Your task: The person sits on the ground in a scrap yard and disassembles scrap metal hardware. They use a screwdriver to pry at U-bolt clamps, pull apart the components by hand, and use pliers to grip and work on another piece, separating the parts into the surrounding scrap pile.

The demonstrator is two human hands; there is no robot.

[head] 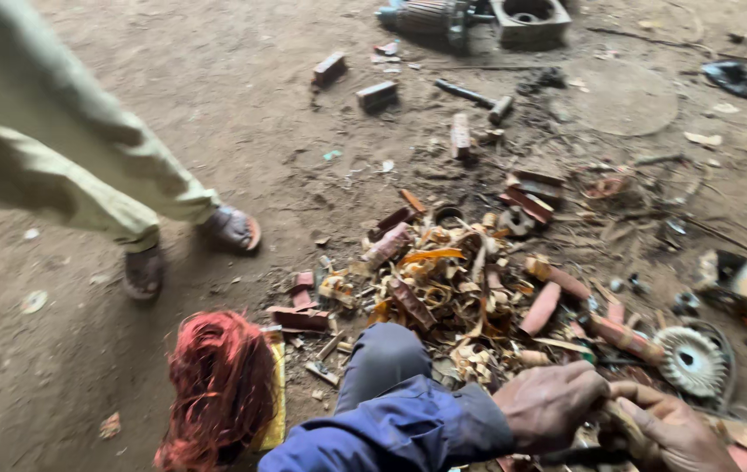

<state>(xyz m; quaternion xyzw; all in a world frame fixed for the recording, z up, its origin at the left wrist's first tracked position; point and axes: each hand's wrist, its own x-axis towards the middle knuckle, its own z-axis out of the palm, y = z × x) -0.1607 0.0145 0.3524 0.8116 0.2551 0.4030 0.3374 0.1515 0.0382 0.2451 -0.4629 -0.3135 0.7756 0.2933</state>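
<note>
Hands clenched on a strip low at the right, above a scrap heap

Red wire (216,385) lies bundled at the left, near another person's sandals (181,253); the heap (461,288) of curled copper and paper scraps sits mid-floor. The left hand (552,404), blue-sleeved, grips closed around one end of a thin tan strip (620,419); the right hand (666,430) clamps the same strip just beside it. The strip looks flat, worn and stiff, mostly hidden by fingers. It could snap or slip under a hard pull, I judge, and sharp edges could cut bare skin. A toothed fan wheel (692,360) lies right
</note>
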